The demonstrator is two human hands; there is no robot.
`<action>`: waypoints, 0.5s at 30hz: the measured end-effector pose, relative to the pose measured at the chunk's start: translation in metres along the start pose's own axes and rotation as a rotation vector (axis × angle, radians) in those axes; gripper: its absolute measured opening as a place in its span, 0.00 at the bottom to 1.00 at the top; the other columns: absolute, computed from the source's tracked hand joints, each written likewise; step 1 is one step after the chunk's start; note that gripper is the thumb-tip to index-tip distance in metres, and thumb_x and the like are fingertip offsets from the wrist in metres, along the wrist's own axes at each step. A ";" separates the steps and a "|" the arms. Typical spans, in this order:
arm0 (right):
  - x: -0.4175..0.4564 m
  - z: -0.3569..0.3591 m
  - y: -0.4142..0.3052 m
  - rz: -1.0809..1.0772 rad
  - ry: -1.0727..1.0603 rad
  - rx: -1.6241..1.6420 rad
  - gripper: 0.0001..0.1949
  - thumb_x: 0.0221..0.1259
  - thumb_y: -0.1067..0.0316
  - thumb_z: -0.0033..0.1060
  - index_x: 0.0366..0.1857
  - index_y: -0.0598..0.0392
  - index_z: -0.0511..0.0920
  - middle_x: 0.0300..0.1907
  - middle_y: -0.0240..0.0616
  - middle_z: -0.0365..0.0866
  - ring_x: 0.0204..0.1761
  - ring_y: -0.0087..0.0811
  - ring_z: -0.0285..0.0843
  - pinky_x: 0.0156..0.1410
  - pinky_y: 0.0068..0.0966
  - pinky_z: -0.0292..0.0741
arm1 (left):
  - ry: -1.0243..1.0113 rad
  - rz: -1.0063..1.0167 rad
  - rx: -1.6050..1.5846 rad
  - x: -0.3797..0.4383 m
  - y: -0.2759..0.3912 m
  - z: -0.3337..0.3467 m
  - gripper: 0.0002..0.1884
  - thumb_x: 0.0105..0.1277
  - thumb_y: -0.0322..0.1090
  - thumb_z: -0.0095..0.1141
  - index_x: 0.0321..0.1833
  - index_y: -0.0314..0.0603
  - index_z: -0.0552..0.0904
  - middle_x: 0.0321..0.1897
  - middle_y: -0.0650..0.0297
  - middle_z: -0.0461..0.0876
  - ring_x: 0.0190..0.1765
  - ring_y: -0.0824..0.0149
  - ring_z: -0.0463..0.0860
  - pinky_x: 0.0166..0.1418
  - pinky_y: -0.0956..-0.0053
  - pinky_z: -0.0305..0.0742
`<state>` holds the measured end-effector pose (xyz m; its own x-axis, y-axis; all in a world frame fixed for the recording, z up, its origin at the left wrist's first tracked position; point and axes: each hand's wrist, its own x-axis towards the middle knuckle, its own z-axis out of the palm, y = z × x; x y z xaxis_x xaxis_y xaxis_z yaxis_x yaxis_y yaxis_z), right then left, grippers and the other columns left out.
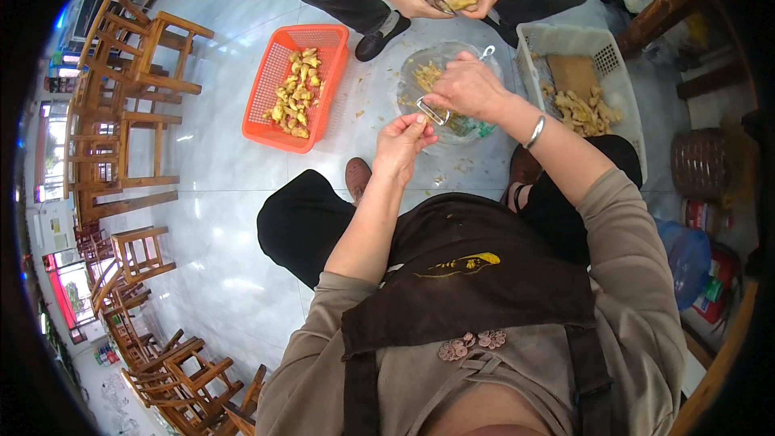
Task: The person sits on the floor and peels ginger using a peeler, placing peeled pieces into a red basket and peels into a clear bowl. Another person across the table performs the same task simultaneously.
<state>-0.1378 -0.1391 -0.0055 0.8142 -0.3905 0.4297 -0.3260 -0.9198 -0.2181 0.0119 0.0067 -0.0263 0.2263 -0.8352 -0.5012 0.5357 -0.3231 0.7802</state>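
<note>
My right hand (469, 88) grips a metal Y-shaped peeler (433, 111), its blade end turned down toward my left hand (404, 138). A small piece of ginger (427, 122) is pinched in my left fingertips against the peeler, mostly hidden by the fingers. Below my hands, a basin lined with a clear plastic bag (415, 60) contains ginger peelings (426, 75). To the left, an orange plastic basket (255, 129) holds peeled-looking ginger (293, 97). At the right, unpeeled-looking ginger (581, 112) lies in a white plastic crate (629, 124) beside a piece of cardboard (572, 74).
Opposite me sits another person, whose hands (418, 1) hold a ginger root (458, 1) and a metal tool (441, 5). Wooden chairs (139, 72) line the left side. A blue plastic water jug (684, 263) stands at right. Peel scraps dot the tiled floor (236, 218).
</note>
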 end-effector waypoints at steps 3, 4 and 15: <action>-0.011 0.006 0.016 0.063 -0.062 -0.165 0.16 0.62 0.51 0.59 0.18 0.46 0.82 0.21 0.30 0.81 0.32 0.33 0.78 0.49 0.34 0.67 | 0.028 0.054 0.099 -0.001 0.002 0.003 0.08 0.70 0.30 0.58 0.46 0.32 0.79 0.36 0.60 0.83 0.37 0.69 0.82 0.46 0.68 0.84; -0.012 0.002 0.020 0.118 -0.107 -0.192 0.16 0.62 0.51 0.59 0.18 0.46 0.82 0.21 0.30 0.81 0.32 0.33 0.78 0.50 0.34 0.67 | 0.031 0.090 0.141 -0.003 0.002 0.003 0.08 0.70 0.30 0.58 0.45 0.32 0.79 0.36 0.60 0.83 0.36 0.69 0.82 0.46 0.69 0.84; -0.012 -0.002 0.008 0.127 -0.044 -0.091 0.18 0.62 0.49 0.59 0.19 0.47 0.82 0.20 0.33 0.79 0.30 0.34 0.78 0.49 0.35 0.67 | 0.036 0.113 0.185 -0.002 0.000 0.004 0.07 0.71 0.28 0.57 0.45 0.31 0.79 0.37 0.60 0.83 0.37 0.69 0.82 0.46 0.69 0.84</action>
<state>-0.1509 -0.1414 -0.0109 0.7831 -0.5039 0.3645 -0.4685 -0.8634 -0.1872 0.0083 0.0070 -0.0239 0.3076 -0.8553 -0.4170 0.3478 -0.3069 0.8859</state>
